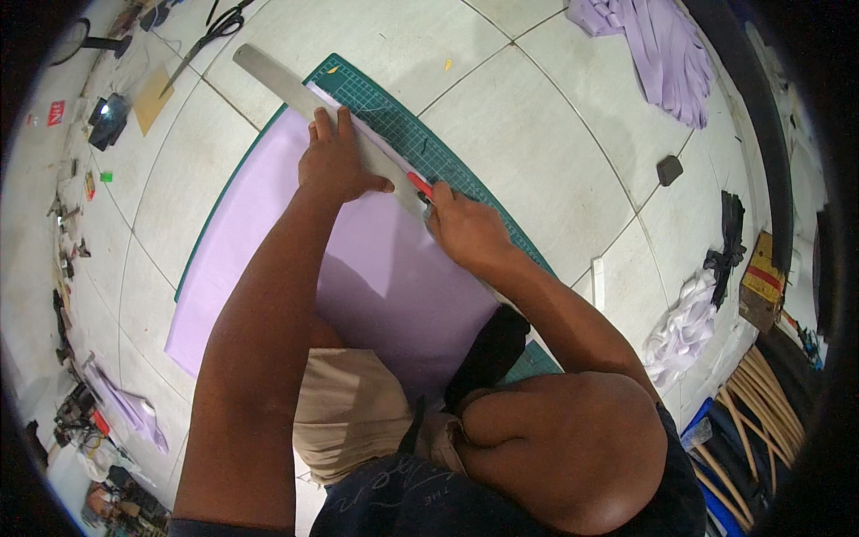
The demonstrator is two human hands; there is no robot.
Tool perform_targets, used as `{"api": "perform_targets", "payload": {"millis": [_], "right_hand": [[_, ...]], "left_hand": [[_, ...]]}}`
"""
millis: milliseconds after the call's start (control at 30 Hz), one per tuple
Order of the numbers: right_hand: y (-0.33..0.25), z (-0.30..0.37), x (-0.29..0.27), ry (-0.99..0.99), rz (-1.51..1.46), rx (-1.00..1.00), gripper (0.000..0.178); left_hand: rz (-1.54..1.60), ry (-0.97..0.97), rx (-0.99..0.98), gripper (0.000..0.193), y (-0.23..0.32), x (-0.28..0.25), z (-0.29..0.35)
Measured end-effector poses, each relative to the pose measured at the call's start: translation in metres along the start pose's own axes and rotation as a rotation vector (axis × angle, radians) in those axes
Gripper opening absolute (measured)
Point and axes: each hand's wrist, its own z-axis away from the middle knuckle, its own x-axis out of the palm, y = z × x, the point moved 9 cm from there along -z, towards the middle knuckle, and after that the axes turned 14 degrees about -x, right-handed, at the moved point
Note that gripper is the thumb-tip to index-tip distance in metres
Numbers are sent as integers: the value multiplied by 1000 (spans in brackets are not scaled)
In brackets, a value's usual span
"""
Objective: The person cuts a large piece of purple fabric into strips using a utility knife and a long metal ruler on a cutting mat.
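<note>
A sheet of lilac fabric (385, 268) lies over a green cutting mat (404, 127), and the mat's gridded strip shows along the far right edge. Across the fabric near that edge runs a long grey metal ruler (273, 76). My left hand (335, 161) presses flat on the ruler, fingers stretched and thumb spread out. Beside the ruler's nearer part, my right hand (467, 224) is closed around a red-handled cutter (419, 184) held at the fabric's edge. The cutter's blade is too small to make out.
Black scissors (215, 34) lie at the far left by a tan card (152, 98). Lilac strips (658, 58) are heaped at the far right, with a dark block (668, 170) nearer. White ruffled fabric (684, 327) and several tan rods (761, 407) are at the right.
</note>
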Motion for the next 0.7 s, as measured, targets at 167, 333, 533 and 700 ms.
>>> {"api": "perform_targets", "payload": {"millis": [167,333,533,700], "right_hand": [[-11,-7,-10,-63,9,46,21],[-4,6,-14,-157,-21,65,21],[26,106,-8,-340,-39,255,20],[60,220,3,-523,11,470,17]], "left_hand": [[-26,32,30,147,2,1,-2],[-87,13,4,149,5,1,-3],[-63,34,-14,144,0,7,-9],[0,10,75,146,2,10,-14]]}}
